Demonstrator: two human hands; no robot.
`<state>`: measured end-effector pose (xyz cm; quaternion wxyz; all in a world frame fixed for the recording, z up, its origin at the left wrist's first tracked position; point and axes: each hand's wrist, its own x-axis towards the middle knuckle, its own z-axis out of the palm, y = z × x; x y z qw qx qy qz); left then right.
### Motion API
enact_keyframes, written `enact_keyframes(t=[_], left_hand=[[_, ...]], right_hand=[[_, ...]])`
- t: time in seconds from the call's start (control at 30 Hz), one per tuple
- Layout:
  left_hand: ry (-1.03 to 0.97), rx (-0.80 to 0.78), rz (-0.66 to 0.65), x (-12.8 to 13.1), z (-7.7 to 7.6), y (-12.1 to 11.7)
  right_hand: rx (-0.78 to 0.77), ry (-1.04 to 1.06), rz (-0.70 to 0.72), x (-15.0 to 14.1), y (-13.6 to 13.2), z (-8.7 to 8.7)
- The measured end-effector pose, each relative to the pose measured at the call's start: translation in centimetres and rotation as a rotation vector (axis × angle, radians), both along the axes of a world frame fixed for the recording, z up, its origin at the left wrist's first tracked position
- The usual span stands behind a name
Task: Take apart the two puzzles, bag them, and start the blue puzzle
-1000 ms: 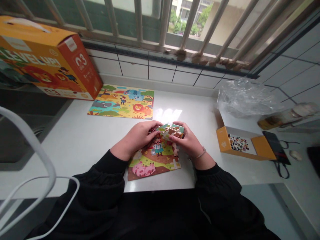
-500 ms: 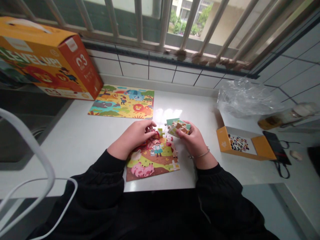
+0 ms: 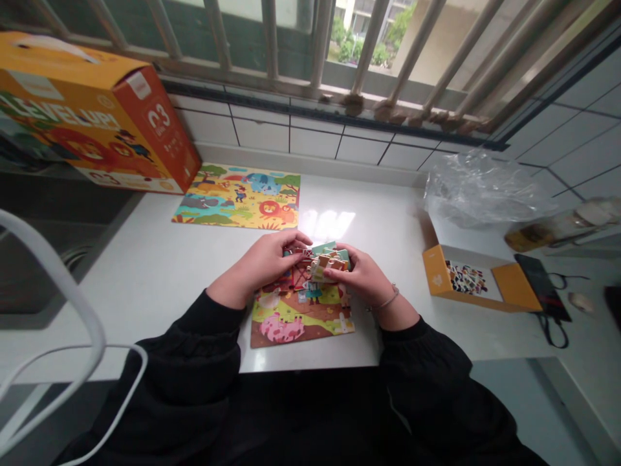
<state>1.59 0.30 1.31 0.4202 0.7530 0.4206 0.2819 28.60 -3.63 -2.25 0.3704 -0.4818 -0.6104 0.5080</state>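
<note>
A partly built farm jigsaw [image 3: 301, 317] with a pink pig lies on the white counter [image 3: 160, 265] just in front of me. My right hand [image 3: 361, 277] is closed round a small stack of loose puzzle pieces [image 3: 328, 259], held just above the jigsaw's upper edge. My left hand [image 3: 264, 262] rests curled on the jigsaw's upper left part, its fingertips meeting the stack and pinching at a piece there. Both sleeves are black.
A finished animal jigsaw [image 3: 240, 199] lies farther back. A big orange puzzle box [image 3: 92, 123] stands at the back left. At the right sit a small open orange box [image 3: 478, 285], crumpled clear plastic [image 3: 480, 188] and a dark phone [image 3: 536, 285]. White tubing [image 3: 58, 278] crosses the left foreground.
My right hand, which had drawn the stack of pieces off to the right, has come back left to meet my left hand over the jigsaw's top edge.
</note>
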Motion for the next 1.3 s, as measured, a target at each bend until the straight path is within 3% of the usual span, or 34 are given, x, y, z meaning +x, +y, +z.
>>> enact_keyframes(t=[0.2, 0.3, 0.4, 0.53, 0.73, 0.9, 1.1, 1.2, 1.3], left_hand=[[-0.067, -0.004, -0.003, 0.4, -0.1, -0.1], [-0.078, -0.039, 0.025, -0.1, -0.6, 0.3], [-0.151, -0.203, 0.063, -0.4, -0.9, 0.5], [-0.331, -0.363, -0.036, 0.2, -0.5, 0.2], [-0.354, -0.332, -0.109, 1.0, 0.2, -0.6], [-0.181, -0.214, -0.142, 0.6, 0.6, -0.8], [-0.049, -0.03, 0.014, -0.2, 0.8, -0.1], [-0.042, -0.072, 0.101, -0.4, 0.6, 0.2], [-0.125, -0.217, 0.08, -0.2, 0.5, -0.2]], right_hand=[[-0.055, 0.036, 0.054, 0.0, 0.0, 0.3], [-0.041, 0.068, 0.016, 0.1, -0.2, 0.4], [-0.029, 0.137, -0.071, 0.4, -0.4, 0.5], [-0.045, 0.242, -0.2, 0.4, -0.5, 0.7], [-0.041, 0.378, -0.202, -0.1, -0.6, 1.0], [-0.033, 0.447, -0.246, -0.3, -0.7, 1.5], [0.069, 0.394, -0.212, 0.0, -0.8, 2.6], [0.086, 0.485, -0.247, 0.5, -0.8, 2.9], [0.095, 0.622, -0.338, 1.0, -0.8, 3.2]])
